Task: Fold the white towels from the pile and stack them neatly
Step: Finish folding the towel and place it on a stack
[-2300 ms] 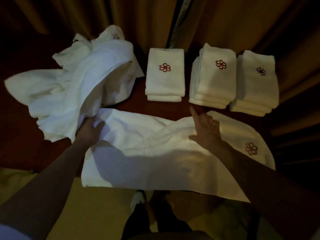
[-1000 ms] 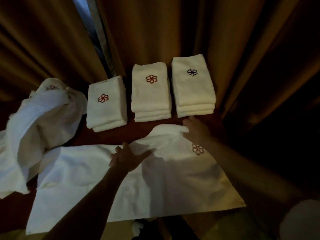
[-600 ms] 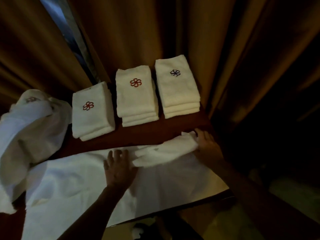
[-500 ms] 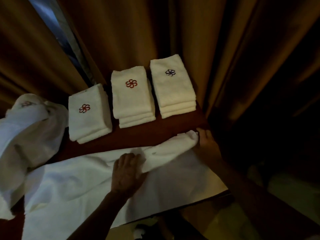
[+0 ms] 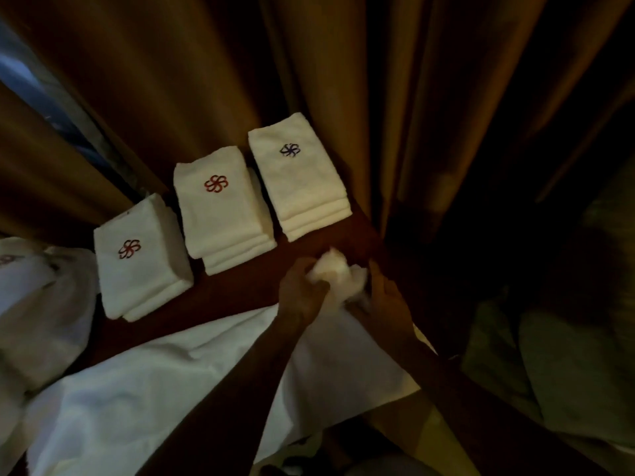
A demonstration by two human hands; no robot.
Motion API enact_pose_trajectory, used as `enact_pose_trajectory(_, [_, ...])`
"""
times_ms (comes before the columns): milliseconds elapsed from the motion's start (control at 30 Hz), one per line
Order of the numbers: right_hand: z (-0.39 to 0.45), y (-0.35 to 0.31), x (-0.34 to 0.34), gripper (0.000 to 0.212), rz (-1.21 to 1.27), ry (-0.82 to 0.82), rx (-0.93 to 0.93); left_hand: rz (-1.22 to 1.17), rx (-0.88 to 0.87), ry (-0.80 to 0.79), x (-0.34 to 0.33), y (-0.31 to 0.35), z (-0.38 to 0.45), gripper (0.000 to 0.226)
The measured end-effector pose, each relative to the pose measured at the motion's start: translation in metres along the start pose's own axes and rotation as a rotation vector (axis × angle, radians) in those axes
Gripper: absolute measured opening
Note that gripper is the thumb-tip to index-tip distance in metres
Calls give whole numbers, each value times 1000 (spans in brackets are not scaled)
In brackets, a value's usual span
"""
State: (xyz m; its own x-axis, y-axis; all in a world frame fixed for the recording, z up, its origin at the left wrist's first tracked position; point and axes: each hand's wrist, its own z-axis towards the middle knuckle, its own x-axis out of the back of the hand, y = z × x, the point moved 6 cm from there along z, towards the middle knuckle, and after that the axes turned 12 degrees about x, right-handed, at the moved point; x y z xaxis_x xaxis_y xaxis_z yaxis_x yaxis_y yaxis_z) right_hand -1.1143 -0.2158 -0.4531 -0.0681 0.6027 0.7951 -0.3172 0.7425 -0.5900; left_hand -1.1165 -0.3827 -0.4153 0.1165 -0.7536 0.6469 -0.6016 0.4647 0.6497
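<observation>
both hands (image 5: 338, 290) now bunching towel (image 5: 165, 386)

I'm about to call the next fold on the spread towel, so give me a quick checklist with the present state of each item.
1. Left hand grips the towel's bunched end: ok.
2. Right hand grips the same bunched end: ok.
3. Spread towel lies flat: not ok, creased, and its near edge hangs over the table edge.
4. Three folded stacks sit apart from the hands: ok.
5. Unfolded pile clear of the spread towel: cannot tell, they meet at the left.
</observation>
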Motion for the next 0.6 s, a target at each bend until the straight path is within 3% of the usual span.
enact_pose_trajectory(133, [-13, 19, -8, 81, -125, -114, -1, -88, -299, 408, 38, 28, -13, 20])
enact_pose_trajectory(200, [-25, 18, -9, 72, -169, -89, 38, 68, -458, 348, 22, 37, -25, 25])
enact_pose_trajectory(300, [-35, 23, -8, 55, -36, -11, 46, 345, -676, 86, -29, 22, -36, 35])
enact_pose_trajectory(367, [-36, 26, 3, 43, 49, 105, 18, 466, -695, -84, -55, 0, -40, 51])
enact_pose_trajectory(467, [-29, 43, 18, 24, 402, 301, -191, 416, -652, -66, -55, -17, -44, 69])
enact_pose_trajectory(533, [-22, 46, 15, 26, 616, 170, -304, 326, -657, 118, -38, -20, -41, 65])
enact_pose_trajectory(600, [-15, 48, 7, 32, 481, -20, -295, 314, -583, 307, -18, -18, -23, 56])
